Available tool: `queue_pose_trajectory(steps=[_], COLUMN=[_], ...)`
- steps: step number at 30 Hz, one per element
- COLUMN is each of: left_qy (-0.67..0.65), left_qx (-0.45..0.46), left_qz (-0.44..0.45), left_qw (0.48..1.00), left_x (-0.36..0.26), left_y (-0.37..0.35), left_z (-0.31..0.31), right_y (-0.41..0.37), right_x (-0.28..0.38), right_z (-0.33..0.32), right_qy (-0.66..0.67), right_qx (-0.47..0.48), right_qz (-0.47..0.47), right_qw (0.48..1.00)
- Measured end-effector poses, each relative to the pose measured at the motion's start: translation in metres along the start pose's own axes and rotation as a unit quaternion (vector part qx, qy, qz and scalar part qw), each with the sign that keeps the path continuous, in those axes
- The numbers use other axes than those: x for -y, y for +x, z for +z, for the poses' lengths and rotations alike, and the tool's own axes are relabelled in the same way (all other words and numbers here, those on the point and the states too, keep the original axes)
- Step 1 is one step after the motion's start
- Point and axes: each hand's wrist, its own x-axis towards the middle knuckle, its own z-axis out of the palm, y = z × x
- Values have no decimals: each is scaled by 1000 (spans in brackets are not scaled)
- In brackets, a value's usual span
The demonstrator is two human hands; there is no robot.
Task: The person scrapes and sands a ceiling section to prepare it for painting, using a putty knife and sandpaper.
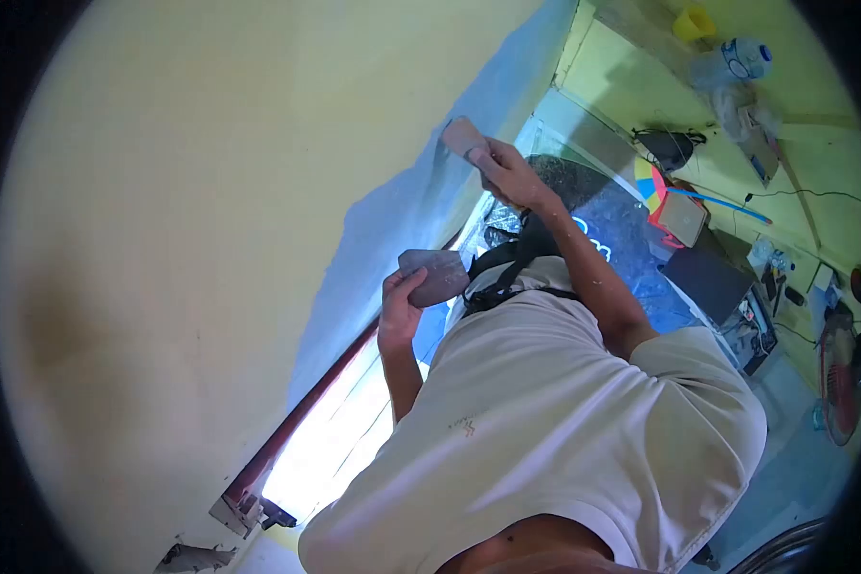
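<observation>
My right hand [515, 182] is closed around a flat, brownish scraper [463, 137], its far edge right at the wall [210, 172]. The scraper overlaps a blue-grey band [378, 225] that runs along the cream wall with an uneven border. Lower and to the left, my left hand [400, 304] grips a dark grey flat plate [435, 277] by its edge, thumb lying over its face. Pale smears show on the plate. Small white specks dot my right forearm.
A bright window [330, 450] with a dark red frame lies below the wall. On the right are a plastic bottle [737, 62], a yellow cup [694, 23], a dark box [708, 282], a fan [840, 378] and loose cables. A blue patterned surface [631, 253] lies beyond my legs.
</observation>
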Motion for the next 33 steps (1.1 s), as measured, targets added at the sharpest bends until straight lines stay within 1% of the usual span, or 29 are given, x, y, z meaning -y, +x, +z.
queue_pose_trajectory(steps=[4, 7, 8, 11, 14, 17, 20, 23, 24, 27, 30, 32, 33], left_qy=[-11, -15, -16, -9, -20, -14, 10, 19, 16, 13, 14, 7, 9], left_qx=[-7, -18, -21, -12, -12, -16, -1, -26, -23, -15, -16, -19, -17], left_qz=[-7, -9, -12, -7, -11, -11, -14, 10, 7, -7, -2, 5, -13], left_qw=[1000, 1000, 1000, 1000, 1000, 1000, 1000, 999, 1000, 1000, 1000, 1000, 1000], left_x=[5, 3, 2, -1, -4, 4, 1, 4, 2, -4, -3, 2, 5], left_y=[-1, -4, -4, -7, -8, -1, 0, 2, 3, 0, 3, 3, -2], left_z=[-1, -5, -4, 3, 6, -7, -5, -13, -7, 1, -8, -7, -7], right_y=[1, 7, 14, 6, 5, 2, 5, 7, 4, 2, 6, 3, -4], right_x=[-10, -1, -7, 3, -1, 9, -1, 3, 9, -2, 5, 14, 15], right_z=[-8, -12, -8, 1, -2, 3, 2, 4, 10, 5, 4, 10, 14], right_qy=[34, -21, -16, -43, -72, -92, -95, -96, -84, -128, -123, -141, -148], right_qx=[-9, 3, -5, -30, -33, -33, -37, -44, -30, -30, -53, -35, -28], right_qz=[-54, -35, -43, -32, -11, -37, -73, -91, -68, -87, -104, -97, -87], right_qw=[998, 999, 999, 998, 997, 995, 992, 990, 994, 988, 985, 985, 985])
